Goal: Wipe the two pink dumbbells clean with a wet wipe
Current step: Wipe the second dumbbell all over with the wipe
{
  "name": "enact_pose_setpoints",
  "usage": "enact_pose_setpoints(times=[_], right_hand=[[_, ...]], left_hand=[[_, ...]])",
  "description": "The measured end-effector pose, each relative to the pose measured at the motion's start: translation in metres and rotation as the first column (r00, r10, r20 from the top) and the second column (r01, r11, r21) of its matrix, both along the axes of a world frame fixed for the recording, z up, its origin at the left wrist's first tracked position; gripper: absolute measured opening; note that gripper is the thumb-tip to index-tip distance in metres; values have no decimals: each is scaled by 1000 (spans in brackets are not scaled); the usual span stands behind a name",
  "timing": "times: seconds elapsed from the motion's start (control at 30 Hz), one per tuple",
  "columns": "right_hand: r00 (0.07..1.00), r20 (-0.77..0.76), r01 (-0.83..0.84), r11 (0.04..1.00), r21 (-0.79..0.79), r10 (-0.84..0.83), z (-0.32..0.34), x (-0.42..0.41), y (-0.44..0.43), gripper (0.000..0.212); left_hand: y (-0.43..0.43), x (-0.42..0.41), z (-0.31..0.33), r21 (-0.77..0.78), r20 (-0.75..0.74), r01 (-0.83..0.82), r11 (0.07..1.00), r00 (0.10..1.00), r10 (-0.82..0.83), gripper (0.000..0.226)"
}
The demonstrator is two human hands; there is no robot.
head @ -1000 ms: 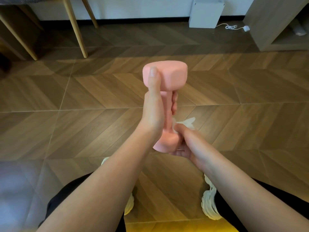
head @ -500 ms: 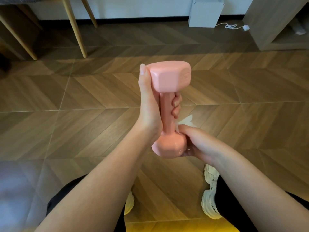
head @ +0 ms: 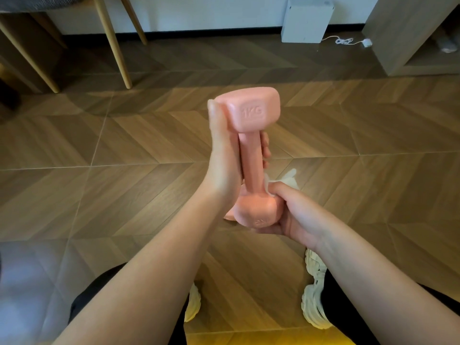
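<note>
A pink dumbbell (head: 250,155) marked 1KG stands upright in the air in front of me. My left hand (head: 224,158) grips its handle, thumb up along the top head. My right hand (head: 291,215) cups the lower head and pinches a white wet wipe (head: 286,180) against the base of the handle. A sliver of pink (head: 230,215) shows behind the lower head; I cannot tell if it is the second dumbbell.
Wooden chevron floor (head: 99,195) lies below. Chair legs (head: 112,41) stand at the back left, a white box (head: 307,19) with a cable against the wall, a wooden cabinet (head: 410,33) at the back right. My white shoes (head: 315,292) are below.
The dumbbell has turned in my left hand so the 1KG face now points at me. My right hand with the wipe has slid round the lower head toward the handle base.
</note>
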State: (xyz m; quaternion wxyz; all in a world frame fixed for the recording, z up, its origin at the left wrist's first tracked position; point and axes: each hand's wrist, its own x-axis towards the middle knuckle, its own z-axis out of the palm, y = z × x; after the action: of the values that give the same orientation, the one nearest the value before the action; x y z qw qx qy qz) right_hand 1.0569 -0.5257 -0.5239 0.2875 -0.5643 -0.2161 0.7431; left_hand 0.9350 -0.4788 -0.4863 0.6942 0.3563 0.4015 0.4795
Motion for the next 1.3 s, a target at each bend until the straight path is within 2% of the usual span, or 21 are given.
enact_pose_setpoints(times=[0.1,0.17,0.33,0.5,0.67,0.83,0.93,1.07,1.17,1.3], right_hand=[[997,34,64,998,4,-64,-3,1,-1,24],[995,82,58,997,42,-61,-4,0,0,27],[981,174,77,996,54,-85,-3,-10,4,20],[992,124,2,998,65,-10,0,-9,1,23],[963,254,81,996,45,-90,-3,-16,5,27],[988,119,90,994,55,-96,0,-9,2,21],[994,96,50,998,29,-53,1,-7,1,29],[998,62,19,1000,-5,-19,5,-10,2,29],[993,27,111,994,20,-112,4,-9,1,28],[978,48,201,979,42,-203,4,-4,-1,19]], left_hand=[[0,4,-5,9,-193,-74,997,978,74,82],[0,4,-5,1,-216,-117,993,970,115,77],[1,3,5,-4,-91,-138,990,986,137,73],[0,-1,7,-7,-16,-111,994,994,111,79],[-1,2,8,-3,56,-99,995,993,99,81],[1,-1,6,14,72,-78,997,994,77,81],[0,-3,8,17,136,-48,999,990,45,85],[-2,0,6,26,160,23,999,987,-27,89],[-1,1,4,32,108,7,999,994,-10,89],[-2,6,-3,37,-86,-75,997,993,78,79]])
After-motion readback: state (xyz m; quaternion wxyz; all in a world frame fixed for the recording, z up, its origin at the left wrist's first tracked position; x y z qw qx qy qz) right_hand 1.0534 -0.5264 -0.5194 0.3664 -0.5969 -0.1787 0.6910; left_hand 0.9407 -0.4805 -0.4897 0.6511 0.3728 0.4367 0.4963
